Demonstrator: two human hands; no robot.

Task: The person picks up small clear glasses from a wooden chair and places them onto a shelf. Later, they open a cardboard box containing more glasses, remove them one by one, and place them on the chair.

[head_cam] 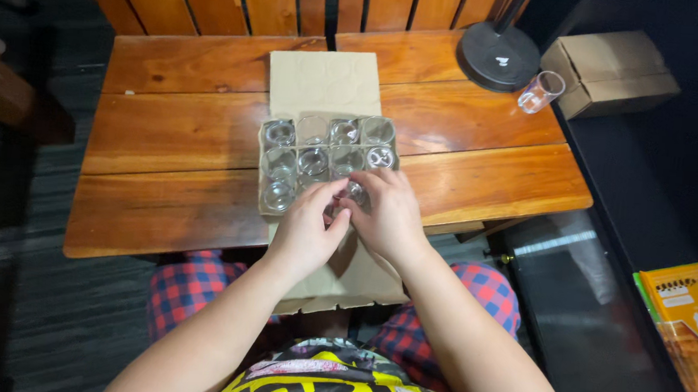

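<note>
A small clear glass (347,197) is held between both hands, the left hand (307,227) and right hand (389,216) closed narrowly around it over the front row of the divided cardboard tray (263,206) at the counter's (164,123) six o'clock edge. It is best kept upright and centred over its cell. A plain brown box (616,72) is seen at two o'clock, a yellow package (689,302) at four o'clock.
</note>
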